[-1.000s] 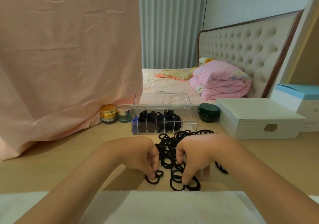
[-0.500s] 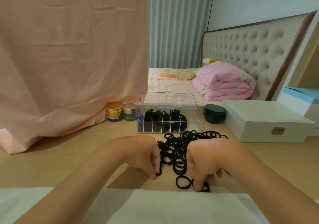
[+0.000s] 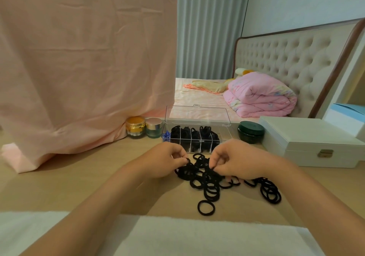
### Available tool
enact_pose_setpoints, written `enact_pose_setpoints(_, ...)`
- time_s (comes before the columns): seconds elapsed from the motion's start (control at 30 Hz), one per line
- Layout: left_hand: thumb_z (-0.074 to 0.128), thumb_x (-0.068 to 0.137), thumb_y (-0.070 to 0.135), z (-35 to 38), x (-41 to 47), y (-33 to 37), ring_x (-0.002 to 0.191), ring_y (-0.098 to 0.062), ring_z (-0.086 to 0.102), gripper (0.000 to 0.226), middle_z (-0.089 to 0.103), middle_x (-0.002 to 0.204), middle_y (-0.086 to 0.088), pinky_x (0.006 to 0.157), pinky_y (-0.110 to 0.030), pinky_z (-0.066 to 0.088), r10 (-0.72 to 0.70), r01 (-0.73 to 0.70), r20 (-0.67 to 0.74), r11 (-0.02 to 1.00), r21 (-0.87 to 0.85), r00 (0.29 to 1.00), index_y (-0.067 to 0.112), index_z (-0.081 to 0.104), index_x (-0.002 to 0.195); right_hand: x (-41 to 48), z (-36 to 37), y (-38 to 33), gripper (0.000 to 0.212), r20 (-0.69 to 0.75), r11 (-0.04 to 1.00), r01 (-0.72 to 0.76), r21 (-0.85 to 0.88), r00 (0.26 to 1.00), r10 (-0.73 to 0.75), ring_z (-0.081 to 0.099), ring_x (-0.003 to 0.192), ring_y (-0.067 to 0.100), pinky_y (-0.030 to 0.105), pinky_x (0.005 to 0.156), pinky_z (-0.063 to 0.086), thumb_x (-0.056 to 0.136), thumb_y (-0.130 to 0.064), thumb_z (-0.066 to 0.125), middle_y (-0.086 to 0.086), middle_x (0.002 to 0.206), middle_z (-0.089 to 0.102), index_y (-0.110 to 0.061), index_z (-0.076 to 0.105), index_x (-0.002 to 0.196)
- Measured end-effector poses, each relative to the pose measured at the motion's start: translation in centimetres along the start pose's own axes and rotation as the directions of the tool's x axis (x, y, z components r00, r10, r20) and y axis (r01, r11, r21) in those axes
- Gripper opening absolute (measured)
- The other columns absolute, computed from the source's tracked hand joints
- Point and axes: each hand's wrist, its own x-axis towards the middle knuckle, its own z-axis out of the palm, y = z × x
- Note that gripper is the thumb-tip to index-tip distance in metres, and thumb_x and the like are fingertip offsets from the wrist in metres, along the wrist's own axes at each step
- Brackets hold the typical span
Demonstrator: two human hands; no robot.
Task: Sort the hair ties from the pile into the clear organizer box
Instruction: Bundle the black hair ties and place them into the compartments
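A pile of black hair ties lies on the wooden tabletop in front of me, with one loose tie nearest me and a smaller heap to the right. My left hand pinches ties at the pile's left edge. My right hand pinches ties at the pile's top, and its wrist covers part of the pile. Just behind both hands stands the clear organizer box, lid up, with black ties in several compartments and something blue in the leftmost one.
A gold jar and a teal jar stand left of the box; a dark green jar and a white case stand right. A pink cloth hangs at the left. A white towel covers the near edge.
Both hands have moved away from the near edge toward the box and now pinch ties at the far part of the pile. A single tie lies left behind near me.
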Motion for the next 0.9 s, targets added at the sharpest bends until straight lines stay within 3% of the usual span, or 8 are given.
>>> enact_pose_setpoints(0.13, 0.063, 0.097, 0.026, 0.5, 0.2, -0.2, 0.089, -0.002, 0.058, 0.007, 0.066, 0.095, 0.012, 0.081, -0.022, 0.045, -0.063, 0.062, 0.003, 0.984, 0.165, 0.998, 0.031, 0.067, 0.095, 1.3, 0.9, 0.9, 0.013, -0.205, 0.998, 0.031, 0.057, 0.979, -0.018, 0.069, 0.063, 0.006, 0.034, 0.071, 0.062, 0.091, -0.013, 0.069, -0.001, 0.081, 0.077, -0.026, 0.074, 0.091)
enact_pose_setpoints(0.23, 0.063, 0.096, 0.03, 0.5, 0.3, 0.0, 0.093, -0.006, 0.06, 0.006, 0.065, 0.099, 0.011, 0.082, -0.022, 0.046, -0.087, 0.084, 0.011, 0.98, 0.18, 0.996, 0.03, 0.066, 0.102, 2.5, 1.7, 1.4, 0.011, -0.343, 0.988, -0.011, -0.153, 0.938, -0.043, 0.063, 0.073, 0.001, 0.025, 0.07, 0.057, 0.092, -0.025, 0.067, -0.014, 0.08, 0.069, -0.033, 0.073, 0.096)
enact_pose_setpoints(0.33, 0.058, 0.099, 0.033, 0.2, 0.3, 0.3, 0.1, -0.009, 0.061, 0.018, 0.067, 0.109, 0.007, 0.09, -0.027, 0.049, -0.121, 0.111, 0.035, 0.971, 0.213, 0.992, 0.028, 0.067, 0.114, 3.5, 2.9, 1.7, 0.029, -0.277, 0.917, -0.061, -0.394, 0.959, -0.055, 0.057, 0.089, 0.004, 0.027, 0.078, 0.052, 0.096, -0.039, 0.062, -0.015, 0.104, 0.058, -0.035, 0.066, 0.125)
enact_pose_setpoints(0.4, 0.06, 0.098, 0.034, 0.3, 0.3, 0.6, 0.099, -0.007, 0.06, 0.024, 0.069, 0.112, 0.007, 0.086, -0.024, 0.047, -0.112, 0.094, 0.051, 0.957, 0.274, 0.992, 0.027, 0.069, 0.119, 3.7, 3.2, 1.8, 0.038, -0.223, 0.871, -0.096, -0.481, 0.975, -0.016, 0.057, 0.103, 0.013, 0.034, 0.089, 0.054, 0.098, -0.044, 0.059, -0.007, 0.12, 0.053, -0.033, 0.061, 0.134)
enact_pose_setpoints(0.53, 0.067, 0.094, 0.03, 0.6, 0.4, 1.1, 0.089, -0.004, 0.059, 0.021, 0.071, 0.107, 0.01, 0.075, -0.018, 0.044, -0.099, 0.062, 0.09, 0.936, 0.346, 0.991, 0.029, 0.073, 0.115, 3.4, 2.7, 1.8, 0.027, -0.197, 0.859, -0.074, -0.506, 0.98, -0.031, 0.056, 0.106, 0.015, 0.036, 0.091, 0.054, 0.097, -0.04, 0.062, -0.007, 0.122, 0.051, -0.034, 0.067, 0.123)
enact_pose_setpoints(0.67, 0.063, 0.096, 0.03, 0.7, 0.5, 1.5, 0.095, -0.009, 0.06, 0.018, 0.067, 0.11, 0.009, 0.077, -0.022, 0.046, -0.103, 0.054, 0.101, 0.913, 0.405, 0.989, 0.029, 0.069, 0.113, 2.7, 2.0, 1.6, 0.01, -0.212, 0.894, -0.017, -0.448, 0.973, -0.088, 0.06, 0.097, 0.008, 0.033, 0.085, 0.056, 0.093, -0.039, 0.067, -0.014, 0.108, 0.061, -0.034, 0.071, 0.101)
enact_pose_setpoints(0.73, 0.059, 0.099, 0.026, 0.4, 0.4, 1.3, 0.091, -0.008, 0.061, 0.012, 0.066, 0.104, 0.008, 0.076, -0.019, 0.046, -0.096, 0.062, 0.09, 0.943, 0.326, 0.991, 0.026, 0.065, 0.109, 2.3, 1.0, 1.4, 0.008, -0.244, 0.933, -0.007, -0.36, 0.966, -0.087, 0.061, 0.091, 0.005, 0.028, 0.08, 0.055, 0.092, -0.036, 0.069, -0.016, 0.102, 0.065, -0.032, 0.074, 0.096)
enact_pose_setpoints(0.9, 0.062, 0.094, 0.012, -0.9, 0.2, 0.8, 0.076, -0.005, 0.063, 0.009, 0.07, 0.091, 0.002, 0.065, -0.017, 0.048, -0.148, 0.147, 0.01, 0.971, -0.188, 0.989, 0.021, 0.066, 0.096, 1.2, -0.9, 0.7, 0.013, -0.304, 0.998, 0.058, 0.013, 0.951, -0.051, 0.071, 0.069, 0.005, 0.021, 0.067, 0.055, 0.085, -0.015, 0.068, -0.009, 0.074, 0.073, -0.027, 0.073, 0.086)
